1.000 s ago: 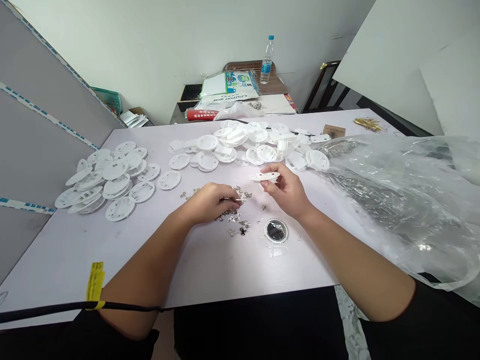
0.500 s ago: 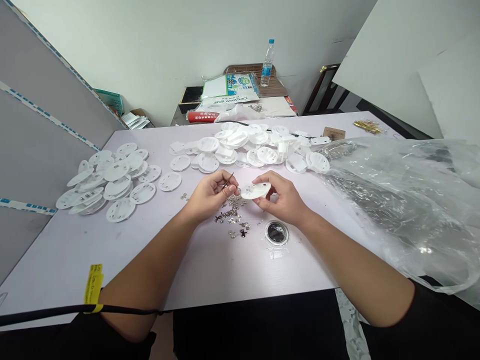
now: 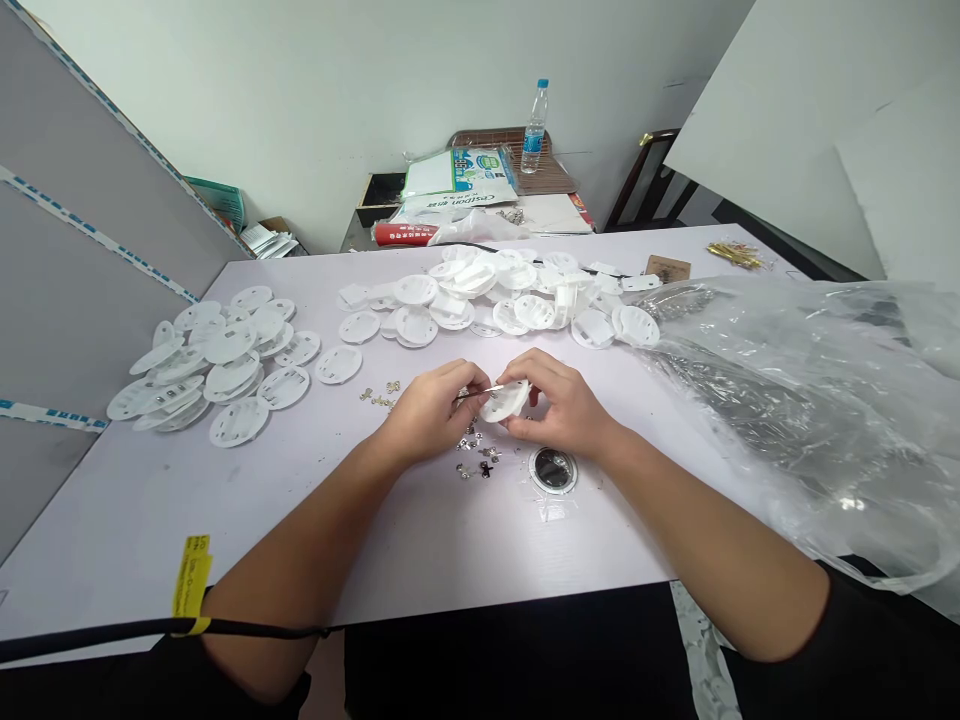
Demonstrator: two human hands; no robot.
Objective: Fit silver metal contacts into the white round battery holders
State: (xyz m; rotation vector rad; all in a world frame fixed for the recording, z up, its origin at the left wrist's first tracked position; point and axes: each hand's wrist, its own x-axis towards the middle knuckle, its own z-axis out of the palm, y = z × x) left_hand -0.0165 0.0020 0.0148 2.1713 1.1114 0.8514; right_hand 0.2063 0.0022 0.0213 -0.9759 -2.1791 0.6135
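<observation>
My right hand (image 3: 553, 400) grips a round white plastic disc (image 3: 504, 402) by its right side, thumb below and fingers above. The disc is held tilted above the table. In my left hand (image 3: 437, 408) is a thin pointed metal tool (image 3: 472, 395), pinched between the fingers. Its tip is at the disc's upper face, and whether it bears a small part there cannot be made out. Small metal pieces (image 3: 469, 440) lie loose under and beside my hands, partly hidden by the left one.
White discs are heaped on the left (image 3: 232, 375) and along the back (image 3: 480, 290). A round dark-centred object (image 3: 553, 469) lies near my right wrist. A clear plastic bag (image 3: 795, 400) covers the right side. Behind the table stands a water bottle (image 3: 534, 128). A black cable (image 3: 135, 628) crosses my left forearm.
My left hand has moved slightly down and right, bringing the metal tool to the disc. The disc has tilted more steeply. Further small metal pieces now show left of my left hand.
</observation>
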